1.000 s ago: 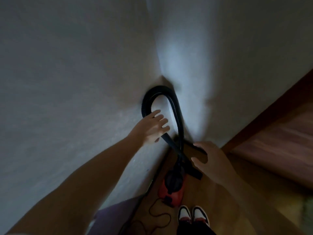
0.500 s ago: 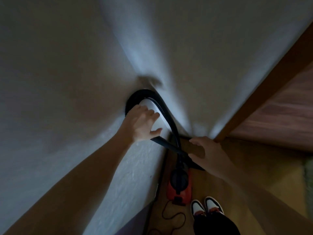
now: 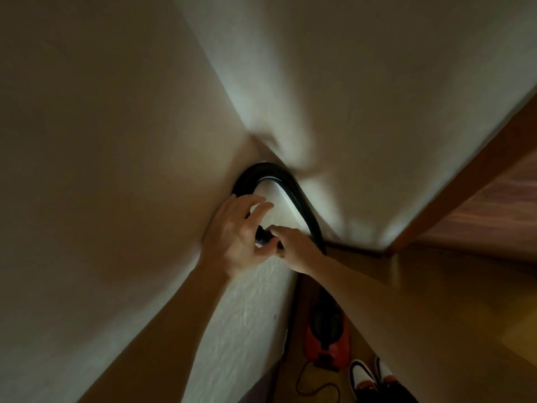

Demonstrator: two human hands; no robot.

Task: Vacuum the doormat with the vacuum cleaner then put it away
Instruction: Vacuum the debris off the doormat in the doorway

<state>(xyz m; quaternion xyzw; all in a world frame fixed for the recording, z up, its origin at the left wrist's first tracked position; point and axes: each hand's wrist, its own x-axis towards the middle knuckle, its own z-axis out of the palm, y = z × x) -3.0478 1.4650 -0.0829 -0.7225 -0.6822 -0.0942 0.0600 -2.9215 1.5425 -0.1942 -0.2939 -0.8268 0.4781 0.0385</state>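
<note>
Change: since a second ago, the right hand (image 3: 293, 248) is coming up from the tube lower down to meet the left hand (image 3: 236, 237) on the hose (image 3: 279, 177).
Left hand: I am reading it as curling round the hose's black end piece, thumb underneath.
Right hand: pinching that same end piece.
Hose: looping against the wall (image 3: 116, 170) in the corner.
Vacuum cleaner (image 3: 322, 344): sitting on the floor (image 3: 465, 271) by the wall, partly hidden behind my view of the right forearm.
Cord (image 3: 316, 386): trailing beside the shoes (image 3: 363, 376).
</note>
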